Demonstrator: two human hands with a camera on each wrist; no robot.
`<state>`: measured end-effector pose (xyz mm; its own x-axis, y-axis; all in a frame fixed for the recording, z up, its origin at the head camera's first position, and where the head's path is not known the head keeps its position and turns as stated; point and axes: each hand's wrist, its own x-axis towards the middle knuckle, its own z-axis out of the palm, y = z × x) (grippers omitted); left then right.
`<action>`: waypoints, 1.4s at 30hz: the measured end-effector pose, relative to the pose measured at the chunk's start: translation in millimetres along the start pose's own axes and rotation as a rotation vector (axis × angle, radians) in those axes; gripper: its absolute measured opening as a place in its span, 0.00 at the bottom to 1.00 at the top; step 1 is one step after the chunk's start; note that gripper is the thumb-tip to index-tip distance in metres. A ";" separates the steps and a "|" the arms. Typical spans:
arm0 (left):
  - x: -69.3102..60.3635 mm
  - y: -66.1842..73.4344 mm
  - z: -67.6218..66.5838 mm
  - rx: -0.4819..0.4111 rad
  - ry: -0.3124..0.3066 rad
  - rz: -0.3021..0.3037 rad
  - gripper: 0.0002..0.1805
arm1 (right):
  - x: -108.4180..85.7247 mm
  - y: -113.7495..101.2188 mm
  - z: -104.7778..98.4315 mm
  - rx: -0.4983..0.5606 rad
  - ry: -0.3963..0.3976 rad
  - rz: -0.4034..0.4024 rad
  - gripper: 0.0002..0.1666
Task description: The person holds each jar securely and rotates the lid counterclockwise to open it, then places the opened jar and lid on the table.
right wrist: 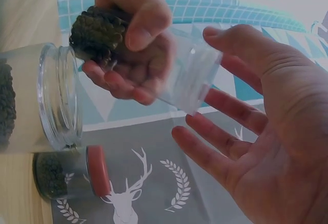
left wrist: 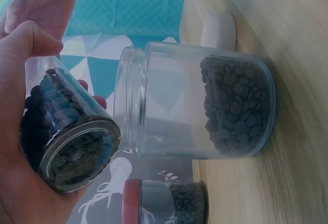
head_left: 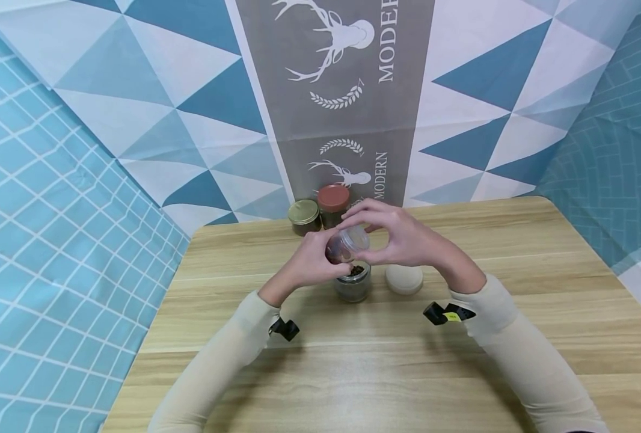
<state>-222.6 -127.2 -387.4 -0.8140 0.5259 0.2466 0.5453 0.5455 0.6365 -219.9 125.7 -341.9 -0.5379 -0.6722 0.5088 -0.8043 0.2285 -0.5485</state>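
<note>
My left hand [head_left: 316,260] grips a small clear jar [left wrist: 72,126] around its body. It is tilted, with dark rounded pieces gathered toward its base. Around its clear, whitish top end [right wrist: 195,75], the thumb and fingertips of my right hand [head_left: 398,234] are placed on opposite sides. Directly below stands a larger glass jar [left wrist: 174,101], upright and uncovered, partly filled with similar dark pieces. The small jar is held just above its mouth.
A cream round lid [head_left: 404,279] lies on the wooden table [head_left: 374,373], right of the large jar. Behind stand a red-lidded jar [head_left: 334,201] and a gold-lidded jar [head_left: 304,215]. Patterned cloth [head_left: 477,90] rises at the table's back edge.
</note>
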 end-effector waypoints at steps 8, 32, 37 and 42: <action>-7.1 -6.2 -4.6 -0.025 0.044 -0.031 0.27 | -4.3 2.1 -8.8 -0.009 0.052 0.061 0.32; -3.0 -5.1 9.5 0.370 0.322 0.152 0.28 | -0.5 -1.1 10.4 0.094 0.115 0.363 0.34; -1.2 -4.2 13.2 0.389 0.326 0.182 0.28 | 1.9 -1.5 17.5 0.078 0.090 0.327 0.26; -1.0 -4.0 14.9 0.396 0.330 0.191 0.28 | 3.3 -1.3 20.6 0.062 0.104 0.296 0.20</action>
<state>-221.0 -120.2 -401.0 -0.6780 0.4415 0.5877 0.6713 0.6976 0.2504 -215.4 108.7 -353.3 -0.7721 -0.5061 0.3845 -0.5937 0.3583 -0.7205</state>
